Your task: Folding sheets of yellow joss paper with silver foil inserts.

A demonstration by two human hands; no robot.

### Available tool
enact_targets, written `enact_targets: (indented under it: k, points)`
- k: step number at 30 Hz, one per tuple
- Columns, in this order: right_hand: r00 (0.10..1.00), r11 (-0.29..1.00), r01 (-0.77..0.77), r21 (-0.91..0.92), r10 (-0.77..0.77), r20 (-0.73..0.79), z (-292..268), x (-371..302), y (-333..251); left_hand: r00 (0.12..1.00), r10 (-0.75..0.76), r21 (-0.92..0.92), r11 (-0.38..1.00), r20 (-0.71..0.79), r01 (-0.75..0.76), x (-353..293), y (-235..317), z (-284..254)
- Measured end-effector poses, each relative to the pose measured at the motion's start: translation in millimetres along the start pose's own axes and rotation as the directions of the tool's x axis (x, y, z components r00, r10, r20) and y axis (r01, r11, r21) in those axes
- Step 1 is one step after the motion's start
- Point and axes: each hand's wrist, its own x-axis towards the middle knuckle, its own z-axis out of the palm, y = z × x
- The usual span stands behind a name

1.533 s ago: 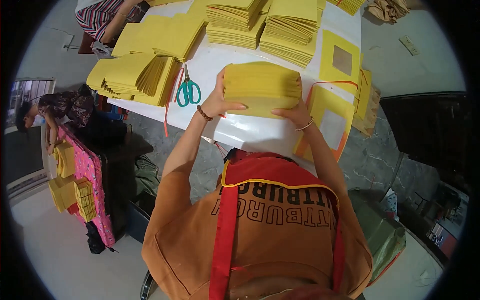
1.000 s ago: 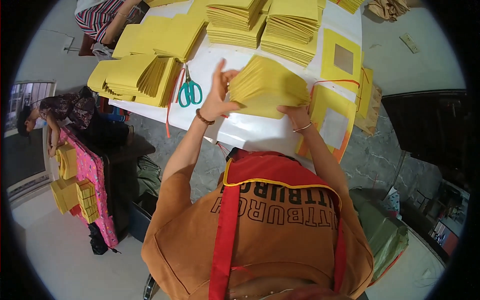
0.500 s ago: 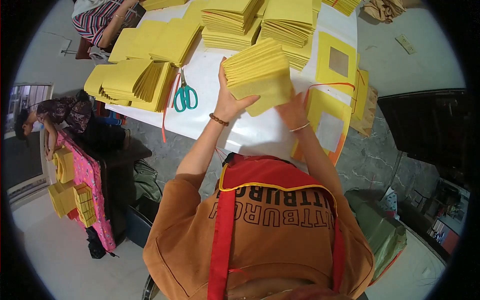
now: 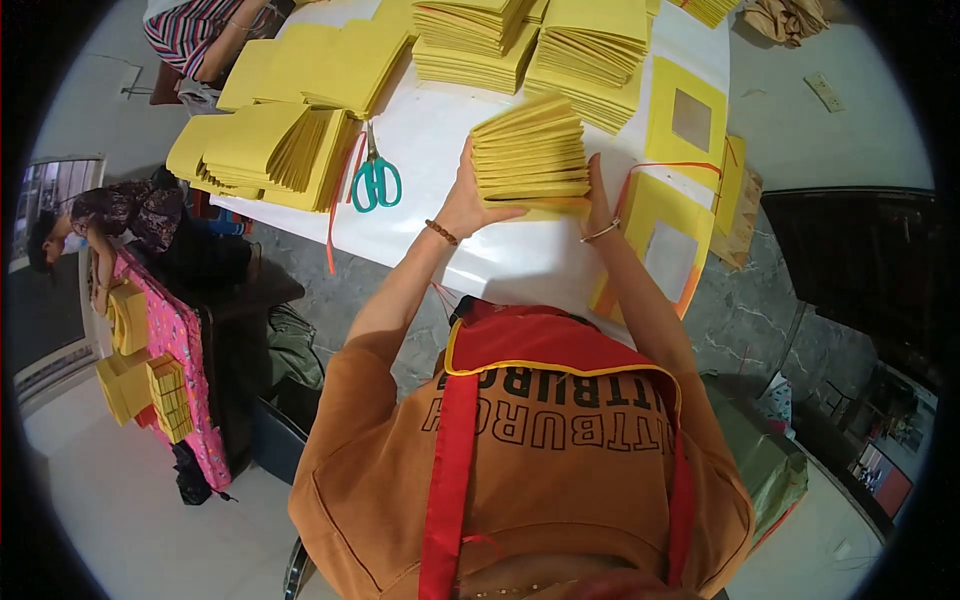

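Note:
A thick stack of folded yellow paper (image 4: 530,152) is held upright between my two hands over the near part of the white table, its layered edges facing me. My left hand (image 4: 466,208) grips its left side, with the thumb along the bottom edge. On the right side, my right hand (image 4: 598,205) presses with its fingers raised along the edge; part of that hand is hidden. Teal-handled scissors (image 4: 376,182) lie on the table left of my hands, beside a red ribbon (image 4: 333,235).
Yellow paper stacks (image 4: 580,50) fill the far side, and more (image 4: 260,150) lie at the left. Yellow pieces with pale windows (image 4: 686,115) and a red cord lie at the right. One person's arm (image 4: 225,45) shows far left; another person (image 4: 130,215) bends over a pink-covered table (image 4: 185,370).
The stack has turned from a tilt to nearly square and come slightly right and lower. My right hand has shifted from its lower corner up along its right side.

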Motion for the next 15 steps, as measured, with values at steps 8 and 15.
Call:
enact_targets:
  k: [8, 15]
  points:
    - [0.917, 0.544, 0.394, -0.74, -0.284, 0.28, 75, -1, -64, 0.996, 0.083, -0.011, 0.996, -0.045, -0.083, 1, 13, -2]
    - [0.955, 0.657, 0.296, -0.693, -0.211, 0.207, 68, 1, -68, 0.975, 0.188, 0.026, 0.982, -0.115, -0.186, 3, 15, -1]
